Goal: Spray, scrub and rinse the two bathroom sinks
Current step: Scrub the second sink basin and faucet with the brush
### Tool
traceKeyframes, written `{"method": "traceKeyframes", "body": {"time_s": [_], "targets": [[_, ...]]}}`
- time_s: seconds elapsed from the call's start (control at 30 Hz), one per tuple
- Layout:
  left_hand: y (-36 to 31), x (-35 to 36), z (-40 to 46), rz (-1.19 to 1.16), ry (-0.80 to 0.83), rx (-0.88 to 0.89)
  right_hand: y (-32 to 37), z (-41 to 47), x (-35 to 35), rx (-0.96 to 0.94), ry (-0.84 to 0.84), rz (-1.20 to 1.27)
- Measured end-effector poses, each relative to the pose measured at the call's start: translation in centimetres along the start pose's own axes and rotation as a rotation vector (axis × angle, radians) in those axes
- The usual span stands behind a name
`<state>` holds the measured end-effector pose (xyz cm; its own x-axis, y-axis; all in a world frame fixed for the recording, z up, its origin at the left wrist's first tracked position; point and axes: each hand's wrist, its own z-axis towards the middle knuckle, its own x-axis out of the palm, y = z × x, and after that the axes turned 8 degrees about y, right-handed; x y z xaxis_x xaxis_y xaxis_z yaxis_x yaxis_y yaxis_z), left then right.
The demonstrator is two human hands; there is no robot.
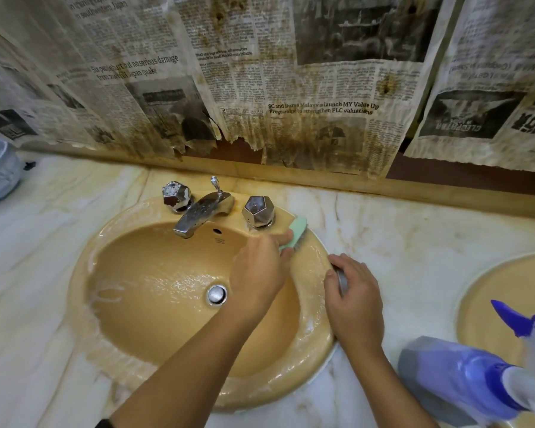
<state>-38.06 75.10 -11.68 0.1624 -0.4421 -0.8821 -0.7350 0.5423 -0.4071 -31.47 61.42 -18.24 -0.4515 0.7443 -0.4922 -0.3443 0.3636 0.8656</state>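
Head view: left hand grips a mint-green scrub brush, bristles on the wet back-right rim of the tan oval ceramic sink, just beside the right chrome faceted tap knob. Right hand rests at the sink's right edge, fingers curled round a thin grey object; can't tell what. Second tan sink sits far right. Blue spray bottle lies on the marble counter between both sinks.

Sink in the countertop, faucet behind, spray bottle right, second sink beyond.
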Motion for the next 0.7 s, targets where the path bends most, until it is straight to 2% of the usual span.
{"method": "traceKeyframes", "body": {"time_s": [0.13, 0.27, 0.37, 0.47, 0.7], "targets": [[1.4, 0.0, -3.0, -0.055, 0.057, 0.017, 0.7, -0.2, -0.2, 0.027, -0.016, -0.001], [1.5, -1.5, -3.4, -0.1, 0.039, 0.032, 1.4, -0.6, -0.9, 0.061, 0.017, 0.014], [1.7, -2.1, -4.0, -0.207, 0.041, 0.028, 2.1, -0.6, -1.4, 0.164, 0.025, 0.167], [2.0, -2.7, -4.5, -0.245, 0.053, 0.053, 3.9, -0.8, -2.0, 0.184, 0.036, 0.234], [1.1, -3.1, -5.3, -0.293, -0.006, 0.223, 9.0, 1.3, -2.9, 0.272, 0.307, 0.185]]}}
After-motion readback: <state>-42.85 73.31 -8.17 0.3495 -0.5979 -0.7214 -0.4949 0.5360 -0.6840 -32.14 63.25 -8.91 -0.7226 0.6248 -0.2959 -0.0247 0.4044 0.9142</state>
